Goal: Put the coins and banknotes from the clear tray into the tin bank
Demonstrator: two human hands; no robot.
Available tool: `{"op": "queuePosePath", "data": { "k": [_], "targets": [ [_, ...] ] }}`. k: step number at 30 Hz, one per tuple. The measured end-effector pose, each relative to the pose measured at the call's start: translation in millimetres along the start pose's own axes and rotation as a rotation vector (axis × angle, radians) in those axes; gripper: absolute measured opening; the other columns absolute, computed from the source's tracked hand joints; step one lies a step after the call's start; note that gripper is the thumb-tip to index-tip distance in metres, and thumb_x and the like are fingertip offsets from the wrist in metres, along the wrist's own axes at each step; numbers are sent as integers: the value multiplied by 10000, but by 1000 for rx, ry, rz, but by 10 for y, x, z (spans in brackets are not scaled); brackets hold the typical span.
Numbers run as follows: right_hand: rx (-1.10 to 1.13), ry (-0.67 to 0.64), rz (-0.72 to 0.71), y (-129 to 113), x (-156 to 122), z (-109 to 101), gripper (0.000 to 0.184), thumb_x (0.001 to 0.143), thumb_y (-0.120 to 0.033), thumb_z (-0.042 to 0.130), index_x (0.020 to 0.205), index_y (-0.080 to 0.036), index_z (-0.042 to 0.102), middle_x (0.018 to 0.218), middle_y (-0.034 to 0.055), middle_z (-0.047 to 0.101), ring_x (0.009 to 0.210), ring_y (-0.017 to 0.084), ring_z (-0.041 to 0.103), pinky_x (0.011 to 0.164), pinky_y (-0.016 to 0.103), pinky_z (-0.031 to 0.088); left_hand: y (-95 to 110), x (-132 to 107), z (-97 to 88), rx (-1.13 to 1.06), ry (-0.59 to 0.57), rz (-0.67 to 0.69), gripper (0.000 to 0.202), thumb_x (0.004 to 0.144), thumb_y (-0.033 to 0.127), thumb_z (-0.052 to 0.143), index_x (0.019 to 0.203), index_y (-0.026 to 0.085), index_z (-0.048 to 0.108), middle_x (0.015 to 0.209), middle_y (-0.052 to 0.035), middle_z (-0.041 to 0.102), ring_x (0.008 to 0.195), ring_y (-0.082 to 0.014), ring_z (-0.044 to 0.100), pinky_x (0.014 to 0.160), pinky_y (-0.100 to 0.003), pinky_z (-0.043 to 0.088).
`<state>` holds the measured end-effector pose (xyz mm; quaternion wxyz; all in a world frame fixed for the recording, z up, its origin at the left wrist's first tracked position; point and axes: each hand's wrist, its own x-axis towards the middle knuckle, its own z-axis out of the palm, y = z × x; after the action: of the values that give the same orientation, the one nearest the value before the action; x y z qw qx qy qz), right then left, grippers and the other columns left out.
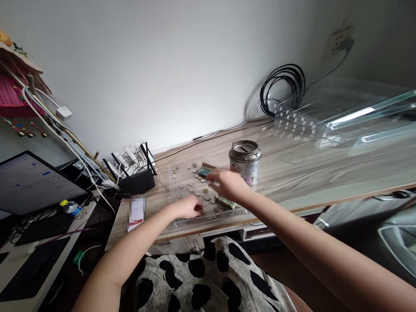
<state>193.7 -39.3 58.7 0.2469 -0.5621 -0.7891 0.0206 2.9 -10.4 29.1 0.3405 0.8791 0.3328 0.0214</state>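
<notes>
A clear plastic tray lies on the wooden desk with several coins scattered in it. My left hand rests low in the tray's near part, fingers curled over some coins. My right hand hovers over the tray's right side, fingers bent and pinched near a folded banknote. Another banknote lies under my right wrist. A metal money-box can with a slot in its lid stands just right of the tray.
A black router and cables sit left of the tray, with a small card nearby. A laptop is at far left. Clear acrylic boxes and a coiled black cable fill the back right.
</notes>
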Motion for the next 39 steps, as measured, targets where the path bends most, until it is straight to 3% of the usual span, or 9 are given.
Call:
{"op": "queuePosePath", "data": {
  "k": [3, 6, 11, 15, 19, 23, 28, 32, 39],
  "targets": [
    [185, -508, -165, -182, 24, 283, 246, 594, -182, 575, 820, -221, 666, 749, 10, 648, 616, 125, 558, 539, 198, 384, -98, -85, 7, -544, 436, -127, 74, 609, 87, 544, 648, 147, 561, 600, 8, 515, 522, -80, 453, 495, -188, 349],
    [180, -646, -225, -250, 73, 399, 223, 559, -115, 528, 704, -184, 682, 683, 19, 653, 590, 122, 558, 529, 190, 381, -144, -208, -7, -1304, 758, -236, 50, 682, 128, 495, 632, 132, 502, 577, 5, 459, 500, -64, 441, 441, -157, 331],
    [113, -700, -216, -258, 114, 433, 177, 512, -92, 518, 597, -139, 666, 621, 42, 644, 550, 132, 549, 478, 199, 361, -59, -410, 17, -1965, 703, -151, 244, 761, 201, 429, 528, 135, 403, 563, -19, 426, 495, -61, 427, 396, -137, 320],
    [256, -589, -121, -280, 173, 553, 183, 552, -142, 565, 710, -157, 656, 664, 11, 640, 564, 113, 549, 489, 181, 365, 55, -492, 57, -2080, 778, -103, 229, 788, 204, 409, 574, 127, 433, 550, -1, 417, 474, -43, 410, 431, -136, 360],
    [145, -328, 83, -213, 319, 710, 267, 610, -149, 572, 873, -163, 619, 753, 35, 638, 651, 126, 561, 551, 190, 377, 118, -550, 92, -2073, 807, -98, 185, 790, 175, 397, 619, 127, 451, 447, 70, 262, 340, -20, 242, 315, -122, 214],
    [108, -343, 134, -69, 423, 819, 240, 620, -178, 592, 854, -127, 611, 717, 58, 631, 605, 135, 560, 536, 205, 382, 113, -600, 133, -2040, 818, -126, 137, 780, 121, 385, 699, 117, 496, 454, 77, 290, 307, -9, 164, 280, -125, 154],
    [122, -358, 94, -66, 439, 891, 275, 623, -233, 613, 884, -149, 601, 776, 55, 632, 638, 131, 567, 556, 196, 391, 81, -562, 164, -2038, 845, -217, 180, 738, 38, 364, 764, 103, 531, 738, -45, 561, 356, 15, 325, 353, -104, 334],
    [145, -413, 66, -108, 487, 916, 264, 597, -254, 634, 844, -165, 612, 697, 20, 626, 538, 109, 549, 495, 187, 381, 112, -479, 169, -2033, 883, -246, 177, 725, 49, 382, 771, 103, 544, 841, -100, 586, 602, -63, 557, 530, -166, 471],
    [168, -368, 2, -143, 534, 746, 151, 595, -270, 617, 663, -136, 609, 645, 31, 617, 590, 122, 534, 513, 197, 363, 140, -374, 231, -1942, 960, -267, 226, 764, 160, 343, 810, 140, 562, 931, -116, 570, 857, -145, 581, 685, -265, 479]
  ]
}}
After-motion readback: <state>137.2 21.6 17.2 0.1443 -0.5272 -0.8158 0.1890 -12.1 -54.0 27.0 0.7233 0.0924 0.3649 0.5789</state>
